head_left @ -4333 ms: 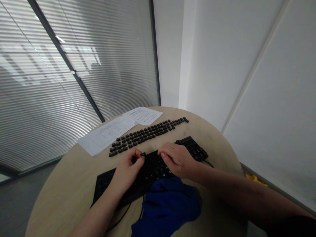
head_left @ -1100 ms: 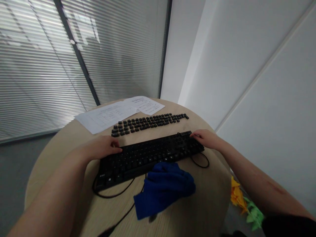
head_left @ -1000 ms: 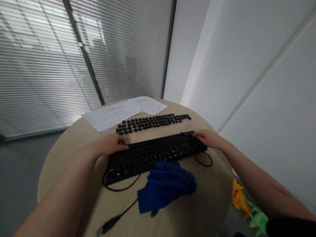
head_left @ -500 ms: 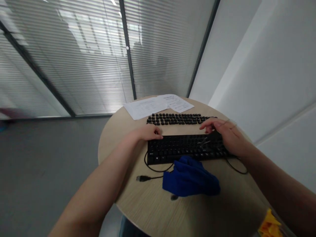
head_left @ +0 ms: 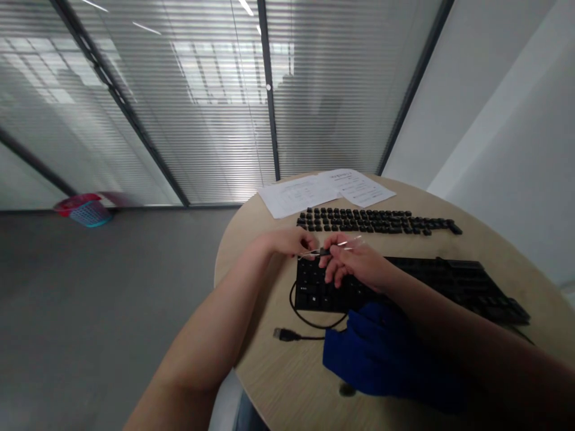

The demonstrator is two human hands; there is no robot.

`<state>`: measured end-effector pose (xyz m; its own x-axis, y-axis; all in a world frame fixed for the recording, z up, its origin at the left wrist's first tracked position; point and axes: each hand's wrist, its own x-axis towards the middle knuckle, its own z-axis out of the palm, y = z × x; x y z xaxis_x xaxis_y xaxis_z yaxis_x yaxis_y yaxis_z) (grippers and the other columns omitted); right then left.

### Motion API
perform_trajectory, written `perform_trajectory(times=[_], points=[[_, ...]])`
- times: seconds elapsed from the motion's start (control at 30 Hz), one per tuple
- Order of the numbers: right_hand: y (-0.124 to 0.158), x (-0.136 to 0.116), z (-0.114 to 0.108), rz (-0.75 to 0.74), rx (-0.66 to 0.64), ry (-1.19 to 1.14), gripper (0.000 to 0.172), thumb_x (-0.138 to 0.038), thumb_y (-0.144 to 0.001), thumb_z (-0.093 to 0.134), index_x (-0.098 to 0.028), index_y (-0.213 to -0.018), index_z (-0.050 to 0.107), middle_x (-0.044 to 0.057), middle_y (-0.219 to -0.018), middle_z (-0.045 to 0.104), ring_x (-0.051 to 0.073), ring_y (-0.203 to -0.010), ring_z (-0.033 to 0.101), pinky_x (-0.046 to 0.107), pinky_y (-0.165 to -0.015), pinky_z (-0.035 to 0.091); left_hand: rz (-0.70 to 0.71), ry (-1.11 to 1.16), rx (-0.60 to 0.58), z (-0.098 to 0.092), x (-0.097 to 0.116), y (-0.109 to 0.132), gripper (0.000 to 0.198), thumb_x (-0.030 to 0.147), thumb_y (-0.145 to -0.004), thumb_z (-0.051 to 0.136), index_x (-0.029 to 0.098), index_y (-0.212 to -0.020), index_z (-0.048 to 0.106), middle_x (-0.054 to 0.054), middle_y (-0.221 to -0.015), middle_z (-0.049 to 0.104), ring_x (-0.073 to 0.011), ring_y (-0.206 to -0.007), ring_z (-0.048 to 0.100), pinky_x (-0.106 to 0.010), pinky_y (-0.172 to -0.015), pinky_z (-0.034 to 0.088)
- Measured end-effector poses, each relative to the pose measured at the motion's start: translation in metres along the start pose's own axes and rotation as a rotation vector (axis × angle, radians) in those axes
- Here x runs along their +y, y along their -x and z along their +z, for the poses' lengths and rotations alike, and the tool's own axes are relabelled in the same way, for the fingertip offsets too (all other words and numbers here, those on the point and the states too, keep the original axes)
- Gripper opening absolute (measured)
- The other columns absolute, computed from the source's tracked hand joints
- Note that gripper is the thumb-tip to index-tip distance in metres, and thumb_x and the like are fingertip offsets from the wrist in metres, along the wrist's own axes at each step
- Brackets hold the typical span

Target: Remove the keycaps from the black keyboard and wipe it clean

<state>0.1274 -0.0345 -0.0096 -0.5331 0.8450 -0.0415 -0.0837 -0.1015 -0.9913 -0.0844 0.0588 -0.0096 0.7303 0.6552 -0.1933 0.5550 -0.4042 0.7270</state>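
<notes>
Head view, hands: both meet over the left end of the keyboard (head_left: 453,282), close together.
Right hand (head_left: 357,268): pinches a thin pale tool (head_left: 345,244) between thumb and forefinger, other fingers curled down over the keys.
Left hand (head_left: 287,242): fingertips drawn together at the tool's tip, where a small dark piece (head_left: 324,253) sits; cannot tell whether gripping or only touching.
Small dark piece: looks like a keycap, too blurred to be sure.
Step in hand: by the look of it, handling one key at the tool's tip, above the keyboard's left end.
Call of a further move: a steady pinch on the tool and a light two-finger hold on the small piece, with no sweep of the wrists.
Loose keycaps (head_left: 377,220): at 1 o'clock from the hands, laid in rows, near enough to be scattered by a careless forearm.
Papers (head_left: 314,190): at 12 o'clock, beyond the keycaps, near the far rim.
Blue cloth (head_left: 381,356): at 5 o'clock, bunched under the right forearm, touching the keyboard's near edge.
Cable (head_left: 309,322) and USB plug (head_left: 282,333): at 6 to 7 o'clock, looped loose and unplugged.
Table (head_left: 251,365) edge: at 9 o'clock, just beside the left hand; a dropped piece rolls off there easily.
Open room: bare wood at 7 o'clock, between plug and rim; little to the right.
Floor: basket (head_left: 87,211) far off at 10 o'clock.
</notes>
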Motion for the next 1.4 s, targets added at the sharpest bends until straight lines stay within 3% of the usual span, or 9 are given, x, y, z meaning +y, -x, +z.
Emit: perform_trajectory(times=[0.07, 0.13, 0.27, 0.7, 1.0, 1.2, 1.4], points=[[0.002, 0.011, -0.003, 0.025, -0.004, -0.036, 0.047, -0.058, -0.081, 0.078, -0.022, -0.099, 0.053, 0.003, -0.086, 0.074, 0.016, -0.064, 0.073, 0.023, -0.047, 0.054, -0.009, 0.012, -0.081, -0.002, -0.001, 0.000, 0.016, 0.026, -0.077, 0.075, 0.017, -0.090, 0.078, 0.002, -0.070, 0.067, -0.0094, -0.058, 0.052, -0.021, -0.055, 0.040], [0.003, 0.017, -0.003, 0.029, 0.032, -0.055, 0.051, -0.064, -0.080, 0.077, -0.021, -0.096, 0.055, 0.003, -0.080, 0.073, 0.015, -0.060, 0.070, 0.022, -0.044, 0.051, -0.026, 0.016, -0.122, -0.003, 0.000, 0.000, 0.018, 0.025, -0.079, 0.073, 0.016, -0.094, 0.078, 0.002, -0.071, 0.067, -0.0092, -0.058, 0.052, -0.021, -0.054, 0.038], [0.004, 0.022, 0.000, 0.059, 0.169, -0.078, 0.057, -0.072, -0.077, 0.074, -0.020, -0.090, 0.058, -0.001, -0.063, 0.066, 0.012, -0.048, 0.060, 0.019, -0.040, 0.042, -0.075, 0.010, -0.113, 0.001, 0.002, 0.002, 0.017, 0.026, -0.080, 0.076, 0.018, -0.095, 0.078, 0.001, -0.079, 0.069, -0.0099, -0.065, 0.054, -0.021, -0.060, 0.041], [0.009, 0.025, 0.011, 0.077, 0.254, -0.144, 0.059, -0.074, -0.070, 0.075, -0.020, -0.089, 0.059, -0.001, -0.060, 0.064, 0.014, -0.049, 0.057, 0.023, -0.044, 0.041, -0.178, 0.054, -0.114, 0.007, -0.001, 0.004, 0.024, 0.032, -0.082, 0.074, 0.017, -0.101, 0.077, 0.004, -0.067, 0.061, -0.0076, -0.049, 0.048, -0.020, -0.046, 0.037], [0.015, 0.030, 0.019, 0.007, 0.190, 0.046, 0.060, -0.080, -0.080, 0.061, -0.020, -0.088, 0.058, -0.003, -0.061, 0.057, 0.013, -0.051, 0.053, 0.025, -0.047, 0.043, -0.168, 0.094, -0.185, 0.003, 0.002, 0.005, 0.024, 0.036, -0.077, 0.079, 0.016, -0.092, 0.078, 0.005, -0.055, 0.056, -0.0079, -0.045, 0.049, -0.019, -0.044, 0.037], [0.021, 0.033, 0.018, -0.172, 0.087, 0.341, 0.041, -0.060, -0.101, 0.046, -0.022, -0.090, 0.056, -0.005, -0.061, 0.049, 0.012, -0.053, 0.047, 0.026, -0.051, 0.039, -0.173, 0.082, -0.181, 0.003, 0.003, 0.003, 0.019, 0.033, -0.077, 0.077, 0.017, -0.086, 0.077, 0.004, -0.057, 0.059, -0.0085, -0.047, 0.052, -0.019, -0.045, 0.040], [0.015, 0.028, 0.024, -0.230, 0.011, 0.490, 0.033, -0.049, -0.106, 0.042, -0.023, -0.090, 0.055, -0.003, -0.066, 0.051, 0.014, -0.056, 0.051, 0.027, -0.054, 0.039, -0.177, 0.076, -0.159, 0.004, 0.004, 0.002, 0.016, 0.030, -0.073, 0.076, 0.017, -0.083, 0.075, 0.004, -0.059, 0.061, -0.0078, -0.047, 0.052, -0.018, -0.045, 0.040]])
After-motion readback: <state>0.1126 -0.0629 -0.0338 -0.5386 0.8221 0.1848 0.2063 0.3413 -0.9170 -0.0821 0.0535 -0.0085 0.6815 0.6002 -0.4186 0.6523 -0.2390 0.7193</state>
